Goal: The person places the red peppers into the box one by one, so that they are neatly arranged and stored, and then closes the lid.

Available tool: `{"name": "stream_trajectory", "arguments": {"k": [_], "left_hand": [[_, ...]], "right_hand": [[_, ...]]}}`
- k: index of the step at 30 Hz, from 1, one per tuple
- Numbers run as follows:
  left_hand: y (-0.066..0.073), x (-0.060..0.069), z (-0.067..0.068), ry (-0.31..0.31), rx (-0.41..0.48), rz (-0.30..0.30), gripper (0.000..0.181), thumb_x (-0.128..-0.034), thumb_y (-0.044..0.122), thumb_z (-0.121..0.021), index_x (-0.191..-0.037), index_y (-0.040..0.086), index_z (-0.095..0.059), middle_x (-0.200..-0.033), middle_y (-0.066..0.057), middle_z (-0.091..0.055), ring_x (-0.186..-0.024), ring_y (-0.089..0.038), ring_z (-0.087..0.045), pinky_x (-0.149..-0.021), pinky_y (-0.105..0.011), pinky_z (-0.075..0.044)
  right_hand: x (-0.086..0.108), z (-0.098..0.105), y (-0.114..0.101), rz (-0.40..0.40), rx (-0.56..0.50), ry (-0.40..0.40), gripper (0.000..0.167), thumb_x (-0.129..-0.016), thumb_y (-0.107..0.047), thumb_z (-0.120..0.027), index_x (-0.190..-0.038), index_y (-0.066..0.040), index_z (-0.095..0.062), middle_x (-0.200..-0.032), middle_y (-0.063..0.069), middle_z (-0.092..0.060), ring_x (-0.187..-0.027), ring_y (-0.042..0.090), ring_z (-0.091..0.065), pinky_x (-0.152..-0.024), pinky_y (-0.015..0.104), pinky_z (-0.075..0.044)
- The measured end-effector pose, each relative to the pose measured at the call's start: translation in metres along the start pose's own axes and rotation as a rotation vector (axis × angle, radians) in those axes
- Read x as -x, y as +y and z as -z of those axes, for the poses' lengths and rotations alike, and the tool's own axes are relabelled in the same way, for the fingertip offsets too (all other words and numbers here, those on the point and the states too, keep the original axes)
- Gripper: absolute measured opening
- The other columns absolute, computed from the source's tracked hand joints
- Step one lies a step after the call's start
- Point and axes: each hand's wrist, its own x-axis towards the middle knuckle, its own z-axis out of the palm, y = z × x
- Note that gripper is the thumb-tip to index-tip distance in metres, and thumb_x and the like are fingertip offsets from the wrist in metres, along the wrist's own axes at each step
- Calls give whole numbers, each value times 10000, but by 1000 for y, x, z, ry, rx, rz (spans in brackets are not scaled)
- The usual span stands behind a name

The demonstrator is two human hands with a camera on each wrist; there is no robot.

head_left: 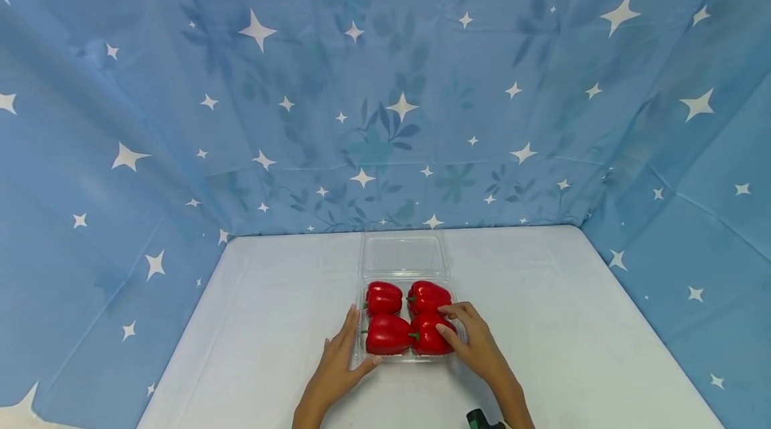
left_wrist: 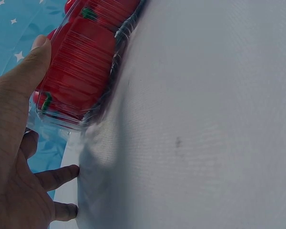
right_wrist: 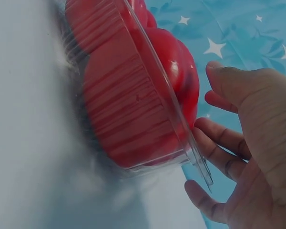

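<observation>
Several red bell peppers with green stems fill a clear plastic clamshell box [head_left: 405, 360], its lid [head_left: 405, 255] folded back toward the curtain. My left hand [head_left: 334, 370] lies along the box's left side, fingers extended and thumb by the front left corner. In the left wrist view its thumb [left_wrist: 38, 57] rests against the box wall in front of a pepper [left_wrist: 86, 62]. My right hand [head_left: 478, 347] is at the right side, fingers loosely bent over the front right pepper [head_left: 435, 336]. The right wrist view shows its fingers [right_wrist: 219, 136] by the rim, its thumb apart from the pepper [right_wrist: 133, 100].
A white-covered table [head_left: 271, 295] lies under the box. Blue star-patterned curtains [head_left: 337, 114] enclose the back and both sides. A dark green-and-black object [head_left: 477, 419] shows by the right wrist at the bottom edge.
</observation>
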Motion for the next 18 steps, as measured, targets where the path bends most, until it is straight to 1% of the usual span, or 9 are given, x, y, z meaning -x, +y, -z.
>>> {"name": "stream_trajectory", "arguments": {"k": [5, 7, 9, 11, 13, 15, 18], "left_hand": [[1, 1, 0, -7, 5, 11, 950, -827, 586, -669, -1569, 195, -223, -1611, -46, -271, -1421, -370, -380, -1025, -802, -208], [1, 1, 0, -7, 6, 11, 949, -826, 589, -668, -1568, 196, -225, -1611, -45, -271, -1419, -372, -382, -1025, -801, -208], [2, 1, 1, -7, 8, 11, 951, -825, 586, -670, -1568, 193, -226, -1611, -47, -270, -1419, -373, -381, -1026, -802, -206], [2, 1, 1, -6, 5, 11, 954, -825, 586, -671, -1569, 192, -223, -1611, -49, -272, -1418, -374, -383, -1025, -801, -207], [1, 1, 0, -5, 3, 10, 957, -823, 588, -672, -1570, 195, -219, -1611, -49, -272, -1419, -373, -382, -1026, -801, -206], [1, 1, 0, -7, 1, 14, 962, -821, 597, -669, -1572, 209, -209, -1613, -37, -264, -1424, -364, -375, -1033, -795, -200], [1, 1, 0, -9, 0, 17, 969, -819, 609, -664, -1574, 217, -200, -1613, -33, -261, -1426, -362, -371, -1038, -792, -195]], "right_hand": [[-2, 3, 1, -4, -23, 5, 302, -865, -187, -738, -1151, -117, -675, -1049, 12, -639, -910, 172, -634, -829, 339, -587], [-4, 5, 2, 2, -37, 7, 304, -865, -173, -737, -1155, -110, -671, -1049, 23, -647, -905, 176, -639, -816, 340, -586], [-6, 7, 3, 7, -48, 10, 303, -868, -165, -732, -1157, -101, -664, -1037, 30, -657, -905, 186, -645, -810, 377, -586], [-9, 10, 4, 5, -68, 6, 303, -876, -154, -721, -1164, -87, -656, -1040, 43, -666, -919, 209, -649, -819, 444, -582], [-12, 13, 4, -16, -87, -2, 311, -877, -154, -719, -1171, -86, -648, -1058, 48, -673, -940, 229, -653, -833, 510, -573], [-16, 16, 5, -51, -106, -16, 333, -873, -158, -724, -1187, -88, -638, -1096, 61, -673, -965, 251, -652, -851, 545, -563], [-23, 21, 8, -108, -111, -43, 365, -876, -181, -726, -1219, -105, -622, -1151, 76, -666, -998, 254, -650, -881, 524, -561]]}}
